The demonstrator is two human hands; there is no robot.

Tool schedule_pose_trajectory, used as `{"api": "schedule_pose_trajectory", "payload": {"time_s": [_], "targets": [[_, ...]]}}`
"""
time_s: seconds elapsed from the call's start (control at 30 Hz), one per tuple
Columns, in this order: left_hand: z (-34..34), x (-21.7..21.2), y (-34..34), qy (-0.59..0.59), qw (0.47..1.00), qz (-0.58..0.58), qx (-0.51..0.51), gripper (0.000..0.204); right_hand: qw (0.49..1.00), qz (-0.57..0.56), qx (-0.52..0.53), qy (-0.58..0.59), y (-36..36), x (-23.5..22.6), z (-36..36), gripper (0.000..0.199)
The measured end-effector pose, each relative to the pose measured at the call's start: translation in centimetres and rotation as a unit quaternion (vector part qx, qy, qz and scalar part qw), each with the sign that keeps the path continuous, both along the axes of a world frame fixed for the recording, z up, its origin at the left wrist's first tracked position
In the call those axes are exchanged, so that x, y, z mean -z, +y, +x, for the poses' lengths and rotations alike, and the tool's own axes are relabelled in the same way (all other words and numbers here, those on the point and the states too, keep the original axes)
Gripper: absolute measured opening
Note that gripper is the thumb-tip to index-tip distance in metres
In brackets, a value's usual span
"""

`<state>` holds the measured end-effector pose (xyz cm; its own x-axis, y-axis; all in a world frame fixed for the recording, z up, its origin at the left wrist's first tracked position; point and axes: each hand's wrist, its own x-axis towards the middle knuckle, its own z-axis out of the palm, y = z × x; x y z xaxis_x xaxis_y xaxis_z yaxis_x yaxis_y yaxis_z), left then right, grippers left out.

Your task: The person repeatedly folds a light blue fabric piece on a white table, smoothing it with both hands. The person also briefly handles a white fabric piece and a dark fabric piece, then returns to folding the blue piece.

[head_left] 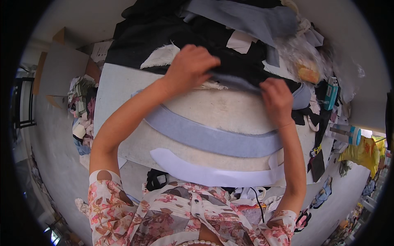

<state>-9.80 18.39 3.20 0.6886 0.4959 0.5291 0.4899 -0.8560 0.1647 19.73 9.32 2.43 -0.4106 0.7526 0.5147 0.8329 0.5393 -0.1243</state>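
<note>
My left hand (pixel 191 67), slightly blurred, reaches over the far part of the table with its fingers pinched at one end of a blue-grey fabric strip (pixel 238 83). Farther right, my right hand (pixel 278 101) has its fingers closed near the strip's other end, which shows again beyond that hand. The strip runs between both hands along the front edge of a black fabric pile (pixel 143 35). Nearer to me lies a second curved blue-grey fabric piece (pixel 213 139), flat on the table. In front of that, a curved white strip (pixel 209 174) lies along the near edge.
The pale worktable (pixel 119 94) carries frayed white scraps (pixel 162 56) and a large blue-grey cloth (pixel 246 16) on the pile. At right are a clear plastic bag (pixel 301 53), a teal box (pixel 331 93) and a yellow bag (pixel 363 156). Cloth scraps (pixel 82 98) heap beside the left edge.
</note>
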Motion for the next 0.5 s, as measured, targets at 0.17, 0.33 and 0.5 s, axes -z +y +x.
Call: {"api": "schedule_pose_trajectory", "payload": {"time_s": [0.17, 0.33, 0.5], "targets": [[-0.4, -0.8, 3.0, 0.055, 0.992, -0.066, -0.091, 0.04, 0.984, -0.076, 0.146, 0.062, 1.9, -0.4, 0.8, 0.033], [-1.4, -2.8, 4.3, 0.181, 0.969, -0.152, -0.073, 0.046, 0.987, -0.064, 0.148, -0.007, 2.2, -0.3, 0.6, 0.033], [-1.9, -3.3, 4.4, 0.126, 0.959, -0.253, 0.011, 0.046, 0.988, -0.069, 0.14, -0.026, 2.3, 0.3, 0.7, 0.027]]}}
